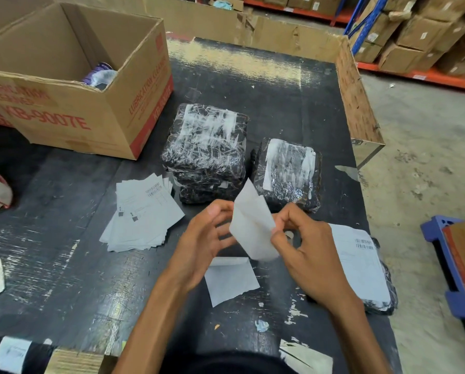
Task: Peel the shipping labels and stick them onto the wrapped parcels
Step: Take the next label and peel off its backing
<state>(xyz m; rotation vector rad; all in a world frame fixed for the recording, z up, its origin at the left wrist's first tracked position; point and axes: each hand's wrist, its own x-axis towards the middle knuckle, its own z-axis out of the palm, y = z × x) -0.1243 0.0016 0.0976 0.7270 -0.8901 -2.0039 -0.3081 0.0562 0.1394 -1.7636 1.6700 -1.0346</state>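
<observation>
Just in front of the tall parcel [204, 149], left hand [207, 238] and right hand [307, 247] each pinch one label [253, 225] by its edges, fingers curled round it

Light is even and fairly bright, with a pale glare band across the far tabletop [234, 63], glints on the parcels' [204, 147] wrap and only faint shadows. Wide-angle bending curves the edges, and the label [253, 225] is slightly blurred.

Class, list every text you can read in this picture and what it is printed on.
"KB-9007E": box front, red.
"LUBRICATION CLEANER": box side, red.
Blurred: upper lines on box front.
Too small: print and barcodes on label stack and on the label of the right parcel.
No print shows on the held sheet.
</observation>
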